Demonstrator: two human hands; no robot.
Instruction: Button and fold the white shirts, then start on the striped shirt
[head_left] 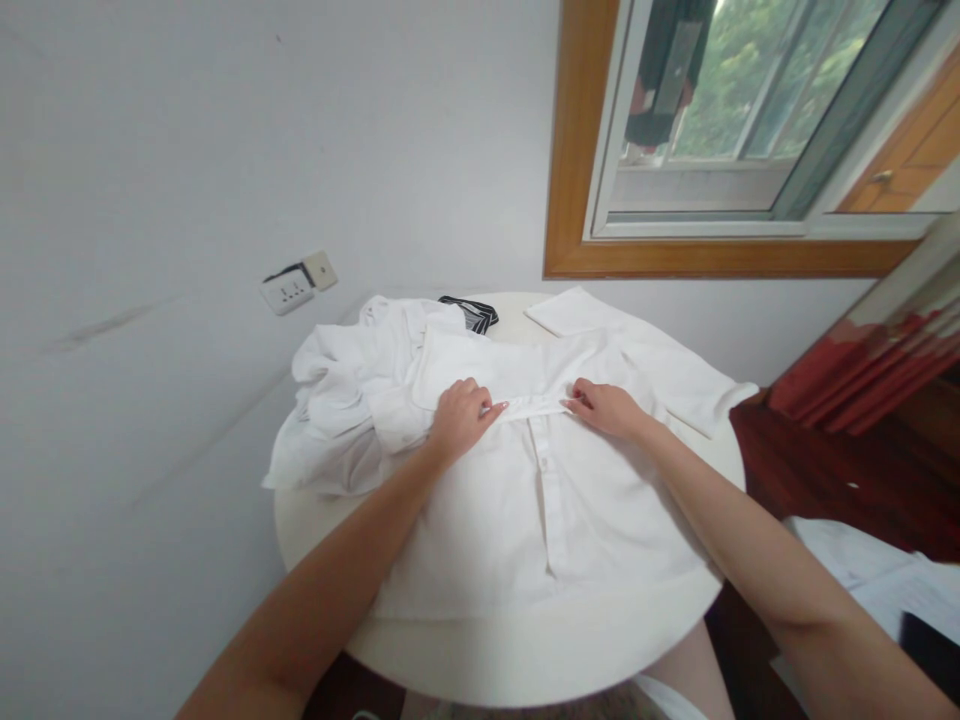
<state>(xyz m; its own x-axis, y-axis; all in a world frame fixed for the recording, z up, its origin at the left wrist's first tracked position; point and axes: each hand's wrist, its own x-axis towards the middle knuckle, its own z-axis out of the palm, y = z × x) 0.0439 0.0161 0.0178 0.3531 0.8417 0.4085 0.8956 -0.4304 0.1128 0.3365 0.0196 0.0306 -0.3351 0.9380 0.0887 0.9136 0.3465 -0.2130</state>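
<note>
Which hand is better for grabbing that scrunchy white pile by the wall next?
Probably the left hand: it is closer to the crumpled white cloth. The right hand is farther away and would have to cross past the left one. Both hands are on the white shirt, though.

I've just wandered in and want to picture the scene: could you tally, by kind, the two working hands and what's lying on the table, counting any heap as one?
Hands: 2 (left hand, right hand)
Spread white shirt: 1
Heap of white cloth: 1
Black-and-white striped item: 1
Total: 5
</note>
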